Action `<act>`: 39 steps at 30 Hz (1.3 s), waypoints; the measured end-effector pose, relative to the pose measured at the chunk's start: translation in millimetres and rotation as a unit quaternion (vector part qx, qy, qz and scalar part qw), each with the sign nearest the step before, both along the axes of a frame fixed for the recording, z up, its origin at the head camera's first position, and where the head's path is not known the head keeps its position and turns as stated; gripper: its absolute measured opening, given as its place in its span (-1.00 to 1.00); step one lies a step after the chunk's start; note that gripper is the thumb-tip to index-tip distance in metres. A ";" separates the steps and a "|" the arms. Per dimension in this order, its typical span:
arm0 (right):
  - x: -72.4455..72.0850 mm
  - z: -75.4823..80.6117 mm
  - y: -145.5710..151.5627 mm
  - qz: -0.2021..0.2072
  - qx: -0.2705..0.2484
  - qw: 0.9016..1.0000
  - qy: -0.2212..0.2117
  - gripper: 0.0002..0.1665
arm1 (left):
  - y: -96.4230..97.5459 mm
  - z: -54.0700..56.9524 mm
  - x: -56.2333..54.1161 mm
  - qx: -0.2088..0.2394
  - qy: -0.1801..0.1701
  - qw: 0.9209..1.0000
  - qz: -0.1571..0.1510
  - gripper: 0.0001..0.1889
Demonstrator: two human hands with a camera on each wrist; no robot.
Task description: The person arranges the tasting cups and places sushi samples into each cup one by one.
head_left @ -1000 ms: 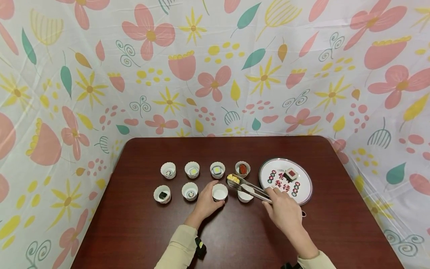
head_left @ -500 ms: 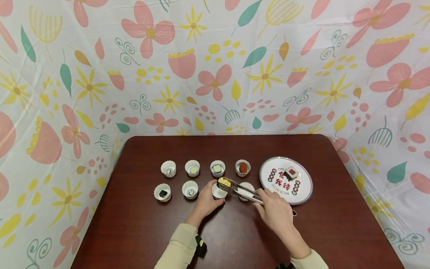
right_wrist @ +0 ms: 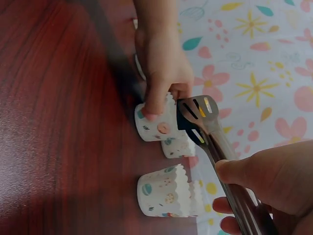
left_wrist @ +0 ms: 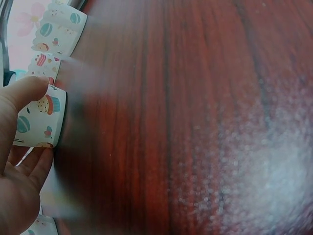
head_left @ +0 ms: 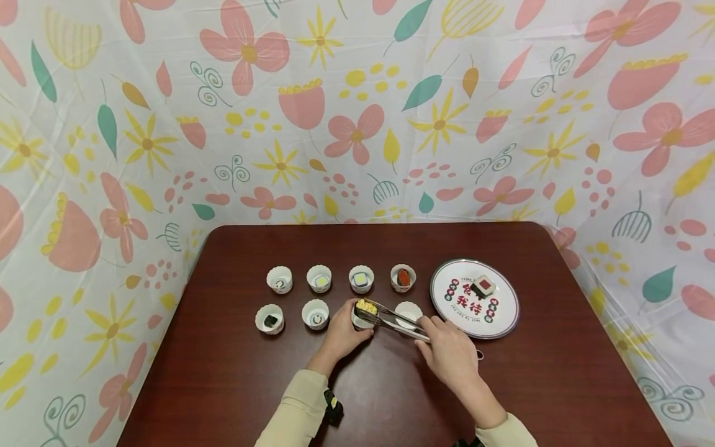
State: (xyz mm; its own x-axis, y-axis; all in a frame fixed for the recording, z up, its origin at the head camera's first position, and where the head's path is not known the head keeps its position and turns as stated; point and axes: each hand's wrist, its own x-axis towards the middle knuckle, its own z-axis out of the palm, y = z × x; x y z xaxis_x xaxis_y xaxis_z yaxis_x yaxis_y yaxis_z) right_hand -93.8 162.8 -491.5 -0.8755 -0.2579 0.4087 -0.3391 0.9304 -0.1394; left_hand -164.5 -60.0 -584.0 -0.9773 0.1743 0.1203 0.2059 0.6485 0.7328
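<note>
My left hand [head_left: 341,333] holds a white paper baking cup [left_wrist: 43,120] between thumb and fingers, upright on the table. My right hand [head_left: 449,352] grips metal serving tongs [head_left: 411,334], their slotted ends pinching a piece of sushi [head_left: 366,306] topped with yellow and wrapped in dark seaweed. The sushi sits right at the mouth of the held cup, covering much of its opening in the head view. From the right wrist, the tongs' slotted heads [right_wrist: 208,105] are beside the cup's scalloped rim, with the left thumb on the cup's near side.
Right of the held cup stands another cup [head_left: 409,313] with a white inside. Behind it, one cup [head_left: 403,278] holds orange-red-topped sushi. Several more cups with small pieces form two rows leftward. An oval plate [head_left: 447,282] at right bears one sushi piece [head_left: 483,287]. Patterned cloth [head_left: 357,124] hangs behind.
My right hand has moved left with the tongs, carrying the yellow-topped sushi from near the right-hand cups to over the held cup. The left hand has stayed on its cup.
</note>
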 end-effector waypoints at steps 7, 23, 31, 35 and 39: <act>-1.1 -6.7 -0.4 -0.005 0.002 1.000 -0.014 -0.56 | -0.3 1.7 0.0 -0.005 0.002 1.000 -0.002 -0.26; -1.7 -13.6 -2.1 -0.007 -0.004 1.000 -0.019 -0.54 | -0.3 3.2 0.5 -0.008 0.012 1.000 -0.009 -0.27; -3.6 -10.1 2.5 -0.012 -0.032 0.999 -0.002 -0.48 | -1.0 4.5 2.2 -0.004 0.021 1.000 -0.010 -0.28; -3.9 -9.0 5.5 -0.016 -0.036 0.999 0.002 -0.46 | -1.2 4.2 2.2 -0.006 0.017 1.000 -0.011 -0.28; -3.9 -8.1 8.0 -0.027 -0.039 0.999 -0.001 -0.44 | -1.0 5.1 2.2 -0.006 0.013 1.000 -0.011 -0.28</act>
State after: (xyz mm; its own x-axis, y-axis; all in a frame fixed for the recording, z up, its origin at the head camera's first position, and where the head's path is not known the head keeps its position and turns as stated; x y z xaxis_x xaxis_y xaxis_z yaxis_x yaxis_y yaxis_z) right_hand -97.7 170.7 -499.6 -0.8882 -0.1783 0.4234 -0.2890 0.9332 -0.2133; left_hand -162.2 -61.0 -578.9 -0.9698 0.1977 0.1427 0.2388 0.6519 0.7198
